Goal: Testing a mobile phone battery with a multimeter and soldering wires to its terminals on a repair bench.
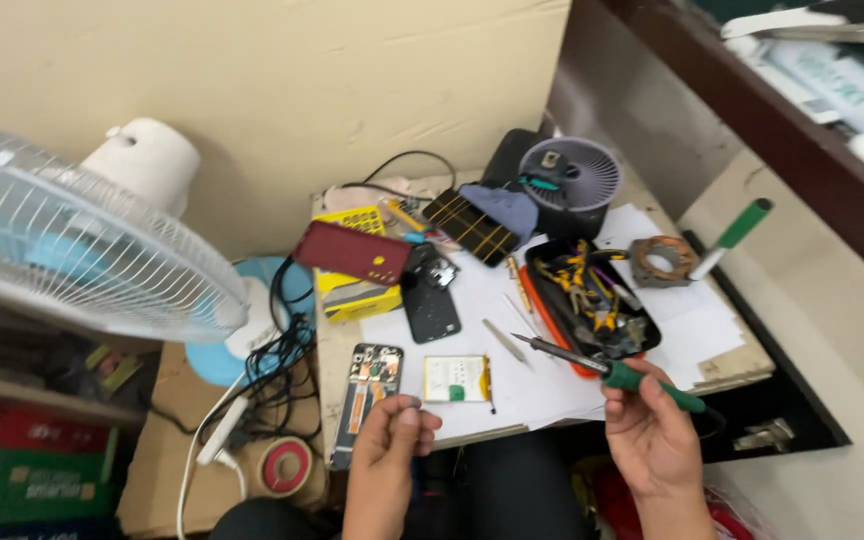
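I see my right hand (652, 425) wrapped around a green-handled soldering iron (607, 370), tip over the white paper (552, 385); my left hand (392, 430) pinches something too small to tell, beside the opened phone (367, 395). I judge soldering is underway; next calls for a steady tip

Soft, even indoor light; mild blur, wide-angle edge distortion.

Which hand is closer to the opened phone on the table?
Left. The left hand hovers right beside the opened phone, fingers curled and seemingly empty, while the right hand holds the green-handled soldering iron.
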